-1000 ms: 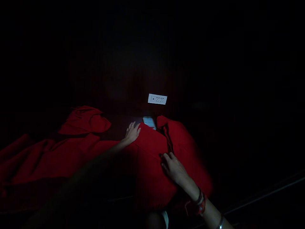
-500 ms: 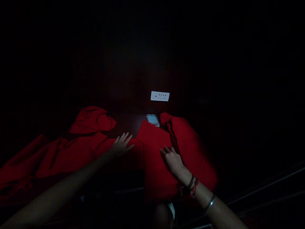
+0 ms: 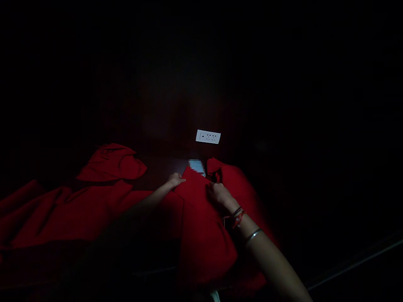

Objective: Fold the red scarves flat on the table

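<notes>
A long red cloth (image 3: 201, 226) lies in the middle with its upper part folded over, its lower end hanging toward me. My left hand (image 3: 176, 180) is closed on the left edge of the folded part, thumb on top. My right hand (image 3: 219, 193), with dark and red bracelets and a silver bangle on its arm, is closed at the right edge of the same part; its fingertips are partly hidden. More red cloth (image 3: 85, 209) stretches out on the left, and another red piece (image 3: 241, 182) lies just right of my right hand.
A bunched red cloth (image 3: 111, 164) rests at the back left on a dark surface (image 3: 154, 167). Behind the folded cloth is a pale, pixelated flat item (image 3: 196, 165). A white socket plate (image 3: 208, 136) is on the dark wall. The surroundings are very dark.
My left hand has moved right and closed on the cloth edge. My right hand has closed at the other edge, and the folded part has shifted and creased. The view has shifted slightly.
</notes>
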Motion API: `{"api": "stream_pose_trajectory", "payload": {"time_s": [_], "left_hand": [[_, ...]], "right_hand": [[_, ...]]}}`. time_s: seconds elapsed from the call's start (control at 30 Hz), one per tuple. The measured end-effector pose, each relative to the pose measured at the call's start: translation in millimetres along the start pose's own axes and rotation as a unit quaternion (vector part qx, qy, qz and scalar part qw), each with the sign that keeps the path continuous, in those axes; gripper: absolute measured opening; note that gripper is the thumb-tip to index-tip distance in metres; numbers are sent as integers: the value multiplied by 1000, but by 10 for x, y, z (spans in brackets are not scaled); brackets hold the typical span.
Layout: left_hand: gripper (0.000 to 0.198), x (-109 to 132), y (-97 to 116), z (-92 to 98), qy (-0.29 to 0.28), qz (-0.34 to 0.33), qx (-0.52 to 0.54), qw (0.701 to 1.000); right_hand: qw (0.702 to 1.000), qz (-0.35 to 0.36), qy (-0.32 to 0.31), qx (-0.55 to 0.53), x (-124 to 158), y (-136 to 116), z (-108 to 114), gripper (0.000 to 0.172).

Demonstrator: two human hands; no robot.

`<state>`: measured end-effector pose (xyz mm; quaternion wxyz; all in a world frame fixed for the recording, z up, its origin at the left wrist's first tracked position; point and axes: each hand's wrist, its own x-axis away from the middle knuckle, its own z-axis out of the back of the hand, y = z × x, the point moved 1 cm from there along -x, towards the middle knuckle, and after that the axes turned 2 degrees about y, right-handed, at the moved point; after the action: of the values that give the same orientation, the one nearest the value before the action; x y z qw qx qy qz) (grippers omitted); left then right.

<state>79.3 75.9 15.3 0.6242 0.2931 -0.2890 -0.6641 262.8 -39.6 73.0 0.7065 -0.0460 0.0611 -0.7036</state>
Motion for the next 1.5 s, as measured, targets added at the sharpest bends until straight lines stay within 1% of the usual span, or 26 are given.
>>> {"api": "stream_pose_trajectory", "payload": {"time_s": [0.1,0.2,0.33,0.47,0.5,0.57,0.63,0.73,0.83,0.9,0.93,1.03,1.1,1.2,1.27,1.33,1.4,1.5], "left_hand": [[4,-60,-2,-44,17,-7,46,999],[1,-65,62,-52,32,-54,95,994],[6,-63,295,-11,32,-142,151,978],[8,-132,605,50,-2,-248,230,941],[8,-163,654,59,-5,-260,233,937],[7,-226,679,60,10,-246,201,948],[6,-270,612,47,40,-213,155,964],[6,-273,448,33,63,-186,118,973],[8,-238,369,57,81,-206,89,971],[16,-224,365,76,101,-212,41,971],[20,-223,361,78,106,-201,8,974],[31,-220,288,62,94,-139,-73,983],[38,-196,199,57,94,-116,-101,984],[45,-82,56,85,113,-105,-171,973],[46,71,-44,101,123,-123,-215,961],[47,295,-167,87,131,-166,-242,947],[49,569,-317,43,137,-220,-263,929],[49,981,-527,-17,150,-276,-287,905]], "right_hand": [[999,-1,26,-23,-283,-22,-125,29],[998,5,41,-57,-535,-31,-176,30],[992,14,56,-112,-769,6,-150,32],[985,8,79,-152,-887,90,-108,21],[983,7,87,-160,-907,110,-95,20],[980,5,104,-172,-937,141,-66,20],[976,3,124,-179,-950,155,-36,22],[970,3,159,-182,-930,131,11,25],[965,0,216,-147,-889,60,56,30],[967,-16,233,-105,-877,3,64,33],[971,-26,223,-82,-876,-27,55,34],[988,-36,152,-12,-842,-118,-31,40],[990,-7,140,24,-741,-178,-117,46],[985,66,151,47,-434,-233,-264,47],[986,106,123,49,-171,-230,-374,48],[987,136,67,44,74,-202,-479,54],[990,135,11,40,248,-168,-559,56],[993,102,-29,40,336,-156,-610,55]]}}
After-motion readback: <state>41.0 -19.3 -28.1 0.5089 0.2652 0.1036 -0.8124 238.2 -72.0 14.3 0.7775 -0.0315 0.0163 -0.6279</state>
